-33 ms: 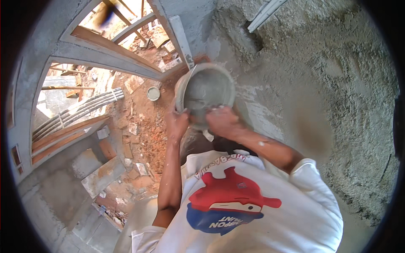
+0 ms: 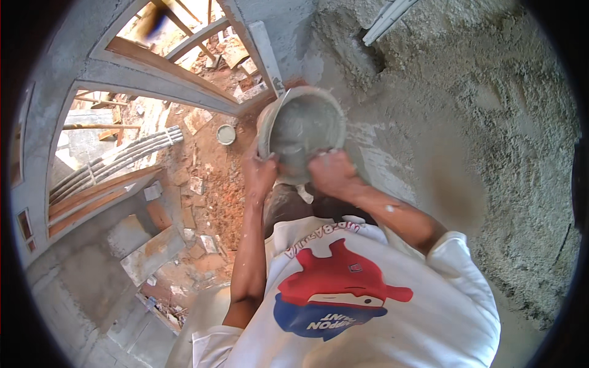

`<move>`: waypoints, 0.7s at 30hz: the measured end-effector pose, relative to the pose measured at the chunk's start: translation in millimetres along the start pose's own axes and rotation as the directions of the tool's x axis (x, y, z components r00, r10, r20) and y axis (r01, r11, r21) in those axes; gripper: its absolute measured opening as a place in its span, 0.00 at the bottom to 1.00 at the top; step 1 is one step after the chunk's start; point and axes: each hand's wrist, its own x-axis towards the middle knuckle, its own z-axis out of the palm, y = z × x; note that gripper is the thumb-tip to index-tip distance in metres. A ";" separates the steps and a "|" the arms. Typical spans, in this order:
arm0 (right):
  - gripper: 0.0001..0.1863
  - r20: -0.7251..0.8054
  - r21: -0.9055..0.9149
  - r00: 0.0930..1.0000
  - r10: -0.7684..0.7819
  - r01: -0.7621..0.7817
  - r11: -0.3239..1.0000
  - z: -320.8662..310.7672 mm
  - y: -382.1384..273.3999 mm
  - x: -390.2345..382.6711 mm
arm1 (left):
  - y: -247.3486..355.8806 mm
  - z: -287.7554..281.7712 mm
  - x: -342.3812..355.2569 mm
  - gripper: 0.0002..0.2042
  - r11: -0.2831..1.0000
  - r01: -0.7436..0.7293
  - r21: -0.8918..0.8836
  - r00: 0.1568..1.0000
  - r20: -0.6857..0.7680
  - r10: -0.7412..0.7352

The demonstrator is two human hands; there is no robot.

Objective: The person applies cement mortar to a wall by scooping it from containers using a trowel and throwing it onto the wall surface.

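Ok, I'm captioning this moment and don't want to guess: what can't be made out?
All in the head view:
- Bare right hand: blurred, fingertips indistinct.
- Round grey bucket: underside hidden by its own body.
- Small, round, pale container: contents too small to identify.
- Long, white, pipe-like lengths: cut off by upper edge.

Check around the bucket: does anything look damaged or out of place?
Broken chunks lie scattered on the reddish ground left of the bucket, which looks untidy. A ragged dark gap in the rough wall beside the pale pipes looks odd too; whether it is damage, I can't tell.
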 end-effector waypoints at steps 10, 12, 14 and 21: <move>0.13 -0.146 0.095 0.907 0.394 -0.383 0.919 -27.4 29.9 1.6 | 54.0 12.6 16.9 0.23 0.981 -0.192 0.025 0.976 0.108 0.189; 0.13 -0.181 0.048 0.859 0.480 -0.479 0.876 -38.1 34.2 4.9 | 57.7 20.6 14.3 0.23 0.971 -0.239 0.009 0.966 0.102 0.237; 0.12 0.082 0.079 0.917 0.390 -0.396 0.915 -39.4 35.0 4.1 | 54.6 24.4 13.7 0.24 0.962 -0.274 -0.006 0.957 0.097 0.273; 0.10 -0.067 0.163 0.892 0.447 -0.432 0.887 -42.2 48.7 12.2 | 41.4 25.3 -6.0 0.24 0.943 -0.312 0.112 0.950 0.017 0.312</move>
